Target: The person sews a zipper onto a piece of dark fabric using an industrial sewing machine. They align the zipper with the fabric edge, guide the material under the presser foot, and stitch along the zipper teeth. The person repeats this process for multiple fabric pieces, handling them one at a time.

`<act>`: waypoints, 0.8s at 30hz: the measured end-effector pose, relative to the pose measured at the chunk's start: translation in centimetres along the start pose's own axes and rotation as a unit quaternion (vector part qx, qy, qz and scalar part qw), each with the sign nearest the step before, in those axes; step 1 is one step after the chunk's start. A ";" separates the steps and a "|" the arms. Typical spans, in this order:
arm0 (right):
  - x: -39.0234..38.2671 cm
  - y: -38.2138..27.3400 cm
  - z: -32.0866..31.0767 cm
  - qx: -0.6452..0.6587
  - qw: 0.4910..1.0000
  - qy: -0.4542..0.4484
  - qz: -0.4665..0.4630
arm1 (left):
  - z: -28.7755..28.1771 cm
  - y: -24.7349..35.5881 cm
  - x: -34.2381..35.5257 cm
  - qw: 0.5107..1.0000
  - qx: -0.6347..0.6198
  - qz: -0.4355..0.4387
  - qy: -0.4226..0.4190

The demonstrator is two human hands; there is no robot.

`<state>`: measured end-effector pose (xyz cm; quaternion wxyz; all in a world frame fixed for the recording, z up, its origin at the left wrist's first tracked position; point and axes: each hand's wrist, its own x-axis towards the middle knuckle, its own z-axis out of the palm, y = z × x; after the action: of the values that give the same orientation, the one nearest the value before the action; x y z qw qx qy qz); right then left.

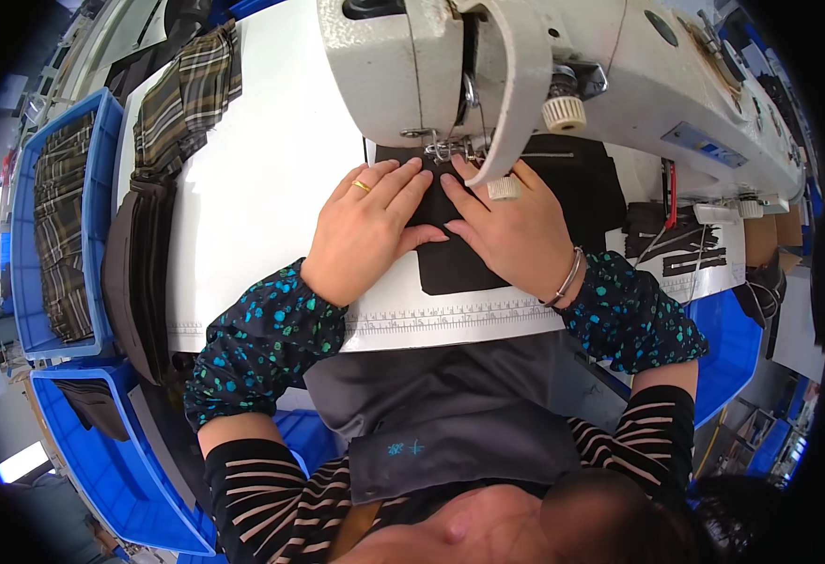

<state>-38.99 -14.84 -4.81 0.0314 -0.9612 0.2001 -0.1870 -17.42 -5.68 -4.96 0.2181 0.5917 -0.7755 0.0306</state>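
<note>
A black fabric piece (464, 268) lies on the white table under a sewing machine (375, 85). Its upper edge reaches the presser foot (445, 148). Fingers outstretched, my left hand (364, 226) rests at the fabric's left side, fingertips just short of the foot. My right hand (518, 230) lies flat on the cloth with fingers spread, its index finger close to the foot. Both thumbs point toward each other over the fabric. Part of the right fingers is hidden behind the machine's white curved lever (514, 94). A short pale strip shows on the fabric to the right.
Left on the table are plaid fabric (187, 89) and stacked dark pieces (135, 273). Beside them a blue bin (107, 216) holds plaid pieces; another blue bin (163, 489) stands below. Several dark zippers (690, 246) and a red-handled tool (669, 193) lie right. A ruler strip (412, 322) edges the table.
</note>
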 end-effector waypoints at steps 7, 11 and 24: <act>0.0 -0.1 0.3 -0.005 1.000 0.016 -0.007 | 0.0 0.2 -0.2 1.000 0.018 0.003 -0.016; -0.1 0.0 0.2 0.002 1.000 0.018 -0.007 | 0.1 0.5 -0.2 1.000 0.021 -0.002 -0.023; -0.1 1.3 0.8 0.035 0.999 0.030 0.009 | 0.3 0.3 1.0 0.999 0.025 -0.003 -0.022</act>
<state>-39.22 -15.97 -5.79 0.0603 -0.9516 0.2033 -0.2224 -17.98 -6.60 -4.77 0.1865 0.5996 -0.7774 0.0366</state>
